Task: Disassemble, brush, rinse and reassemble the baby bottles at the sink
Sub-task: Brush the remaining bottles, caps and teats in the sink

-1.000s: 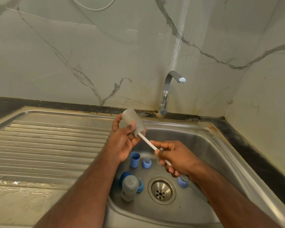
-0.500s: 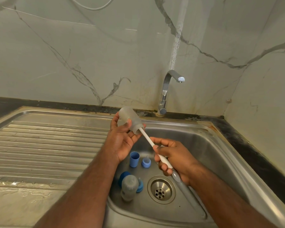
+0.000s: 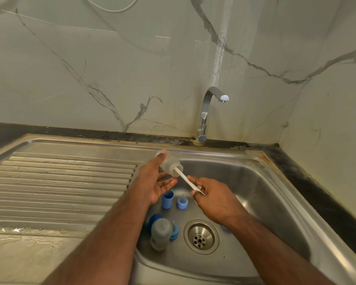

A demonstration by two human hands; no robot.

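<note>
Your left hand (image 3: 152, 179) only loosely cradles the bottle (image 3: 169, 163), right hand (image 3: 212, 198) pinching the brush (image 3: 185, 179): firm up, scrub full-depth.

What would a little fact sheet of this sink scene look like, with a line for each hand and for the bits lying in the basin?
left hand: holds the clear bottle, thumb on its base, lower fingers spread
right hand: pinches the white brush handle
brush: handle runs into the bottle's mouth; its head is hidden inside
tap: no water running
sink: steel basin with a drain
in the basin: second bottle lying down, upright blue cap, blue ring with teat
</note>
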